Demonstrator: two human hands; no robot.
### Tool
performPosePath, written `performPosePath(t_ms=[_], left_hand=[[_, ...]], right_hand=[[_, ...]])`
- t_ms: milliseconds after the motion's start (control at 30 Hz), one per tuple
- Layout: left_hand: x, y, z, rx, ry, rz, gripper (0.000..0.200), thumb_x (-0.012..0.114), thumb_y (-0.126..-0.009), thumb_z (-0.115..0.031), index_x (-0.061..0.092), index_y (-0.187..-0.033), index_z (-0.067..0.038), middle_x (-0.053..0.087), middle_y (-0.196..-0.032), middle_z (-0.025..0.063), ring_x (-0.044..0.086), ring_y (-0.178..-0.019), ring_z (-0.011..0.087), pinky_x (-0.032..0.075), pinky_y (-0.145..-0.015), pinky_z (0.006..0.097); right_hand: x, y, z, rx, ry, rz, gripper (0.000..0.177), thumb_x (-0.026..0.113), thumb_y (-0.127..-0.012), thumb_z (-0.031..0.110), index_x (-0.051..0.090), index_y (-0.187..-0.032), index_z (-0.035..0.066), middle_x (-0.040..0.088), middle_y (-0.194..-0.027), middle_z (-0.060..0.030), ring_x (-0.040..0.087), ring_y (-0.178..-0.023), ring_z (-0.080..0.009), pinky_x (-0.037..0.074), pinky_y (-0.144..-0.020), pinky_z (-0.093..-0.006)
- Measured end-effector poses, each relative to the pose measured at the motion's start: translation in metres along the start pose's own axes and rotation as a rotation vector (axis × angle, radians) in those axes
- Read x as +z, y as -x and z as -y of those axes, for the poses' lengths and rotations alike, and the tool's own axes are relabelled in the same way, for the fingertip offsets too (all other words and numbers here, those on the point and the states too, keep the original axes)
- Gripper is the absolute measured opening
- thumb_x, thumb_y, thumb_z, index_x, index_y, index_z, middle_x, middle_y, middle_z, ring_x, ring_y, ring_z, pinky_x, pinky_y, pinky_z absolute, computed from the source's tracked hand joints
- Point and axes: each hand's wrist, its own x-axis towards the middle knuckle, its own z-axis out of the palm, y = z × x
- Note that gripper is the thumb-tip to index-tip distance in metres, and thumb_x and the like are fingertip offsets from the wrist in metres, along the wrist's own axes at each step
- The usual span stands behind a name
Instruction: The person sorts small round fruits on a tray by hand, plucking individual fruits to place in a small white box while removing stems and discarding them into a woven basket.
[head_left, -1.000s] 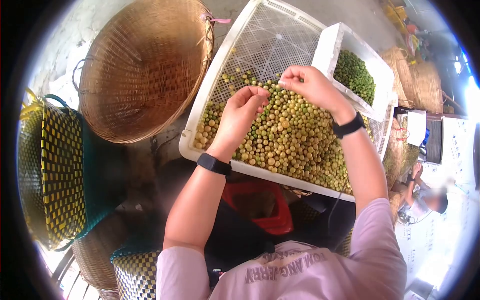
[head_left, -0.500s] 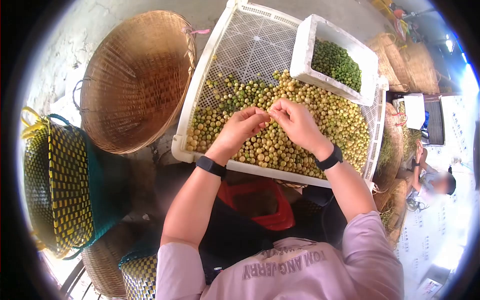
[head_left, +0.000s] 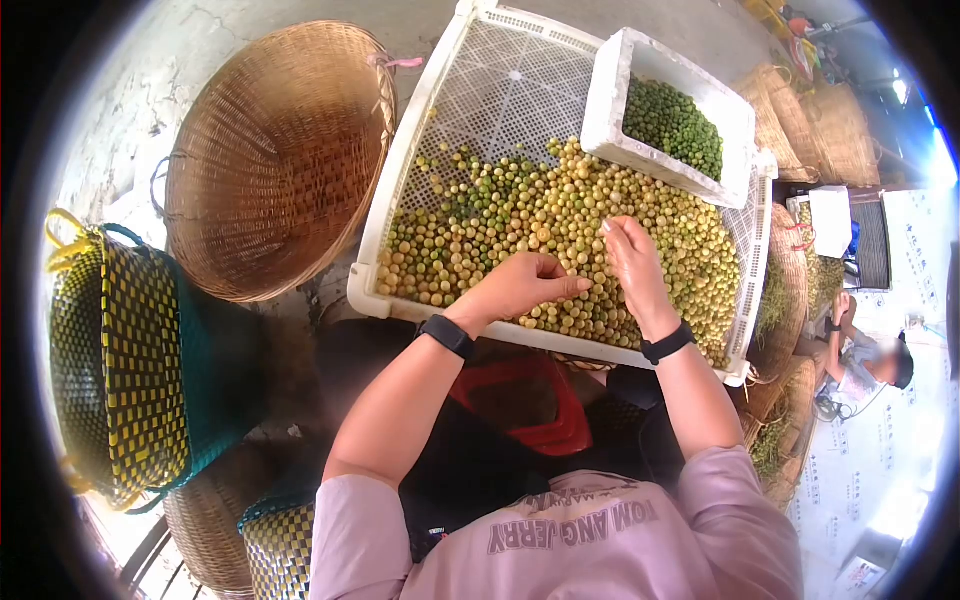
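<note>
Over the front of a white mesh tray (head_left: 490, 70) I hold both hands above many small round yellow-green fruits (head_left: 690, 260). My left hand (head_left: 520, 287) is closed, with thumb and forefinger brought together; whatever sits between them is too small to make out. To its right, my right hand (head_left: 638, 268) is turned on edge with the fingers stretched upward, and I see nothing in it. A gap separates the two hands. Darker green fruits (head_left: 485, 195) lie mixed in toward the tray's left side.
A white foam box (head_left: 610, 120) of small green fruits (head_left: 670, 125) stands in the tray's far right corner. A big wicker basket (head_left: 270, 160) is at left, above a yellow-black woven basket (head_left: 145, 370). Under the tray is a red stool (head_left: 550, 435). Another person (head_left: 865, 360) sits far right.
My hands were together over the middle of the fruits and have moved apart. The left has come nearer me, while the right has shifted rightward and its fingers have straightened.
</note>
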Motion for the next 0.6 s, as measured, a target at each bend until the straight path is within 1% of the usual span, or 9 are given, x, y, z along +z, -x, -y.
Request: performPosePath(t_ms=[67,133,200,267,300,333,400,533,600], left_hand=[[0.005,-0.003,0.007,0.061,-0.037,-0.019,0.039,0.058,-0.093,-0.042,0.064,-0.085,-0.004,0.058,-0.073,-0.0004,0.050,-0.062,0.0081,0.042,-0.056,0.0228],[0.008,-0.005,0.008,0.012,0.161,-0.146,0.041,0.059,-0.092,-0.044,0.064,-0.086,-0.004,0.058,-0.073,-0.0007,0.050,-0.062,0.0082,0.042,-0.056,0.0237],[0.007,-0.010,0.015,-0.041,0.235,-0.123,0.042,0.051,-0.097,-0.044,0.065,-0.095,-0.005,0.062,-0.081,0.0005,0.056,-0.070,0.0091,0.046,-0.063,0.0248],[0.007,-0.007,0.009,-0.120,0.939,-0.046,0.041,0.040,-0.102,-0.039,0.064,-0.106,-0.005,0.065,-0.094,0.0021,0.060,-0.085,0.0108,0.049,-0.074,0.0259],[0.005,-0.008,0.009,-0.121,1.000,0.011,0.042,0.032,-0.104,-0.035,0.059,-0.116,-0.005,0.065,-0.105,0.0033,0.060,-0.095,0.0128,0.048,-0.083,0.0265],[0.007,-0.006,0.005,-0.121,1.042,-0.012,0.040,0.033,-0.104,-0.034,0.059,-0.114,-0.006,0.064,-0.104,0.0032,0.061,-0.093,0.0132,0.049,-0.084,0.0266],[0.007,-0.006,0.009,-0.054,1.068,-0.017,0.038,0.032,-0.104,-0.033,0.058,-0.111,-0.006,0.063,-0.104,0.0035,0.061,-0.093,0.0132,0.049,-0.084,0.0270],[0.003,-0.013,0.034,-0.020,1.150,0.007,0.035,0.035,-0.104,-0.032,0.059,-0.106,-0.007,0.063,-0.101,0.0031,0.061,-0.092,0.0130,0.050,-0.083,0.0276],[-0.002,-0.014,0.040,-0.002,1.233,-0.071,0.032,0.039,-0.103,-0.031,0.060,-0.105,-0.007,0.064,-0.098,0.0023,0.061,-0.091,0.0129,0.050,-0.082,0.0281]], right_hand=[[-0.010,0.004,-0.005,-0.038,0.094,-0.023,0.016,0.055,-0.098,0.018,0.061,-0.093,0.004,0.043,-0.069,0.0074,0.035,-0.060,-0.0027,0.029,-0.052,-0.0201],[-0.016,0.012,0.000,0.043,0.068,-0.038,0.018,0.056,-0.097,0.019,0.061,-0.091,0.003,0.044,-0.070,0.0064,0.036,-0.062,-0.0036,0.031,-0.055,-0.0208],[-0.013,0.022,-0.001,-0.110,0.280,-0.039,0.018,0.057,-0.096,0.018,0.059,-0.090,0.001,0.052,-0.070,0.0012,0.044,-0.062,-0.0082,0.037,-0.058,-0.0234],[0.005,0.036,0.007,-0.373,0.485,-0.026,0.017,0.058,-0.095,0.017,0.059,-0.090,0.001,0.054,-0.069,-0.0032,0.046,-0.062,-0.0102,0.040,-0.057,-0.0254],[0.013,0.040,0.009,-0.375,0.515,-0.007,0.014,0.059,-0.095,0.016,0.059,-0.092,0.003,0.055,-0.068,-0.0061,0.052,-0.061,-0.0122,0.042,-0.056,-0.0276],[0.024,0.046,0.014,-0.388,0.498,0.005,0.013,0.064,-0.091,0.016,0.059,-0.094,0.005,0.060,-0.071,-0.0062,0.059,-0.061,-0.0167,0.044,-0.054,-0.0303],[0.036,0.051,0.021,-0.441,0.773,0.038,0.015,0.068,-0.085,0.016,0.060,-0.095,0.007,0.064,-0.073,-0.0069,0.062,-0.061,-0.0208,0.046,-0.053,-0.0324],[0.049,0.043,0.016,-0.492,0.681,0.028,0.016,0.071,-0.082,0.016,0.061,-0.093,0.009,0.065,-0.073,-0.0060,0.061,-0.059,-0.0213,0.046,-0.052,-0.0327],[0.050,0.037,0.020,-0.399,0.737,0.030,0.012,0.070,-0.083,0.016,0.063,-0.090,0.010,0.064,-0.073,-0.0062,0.063,-0.061,-0.0212,0.048,-0.054,-0.0322]])
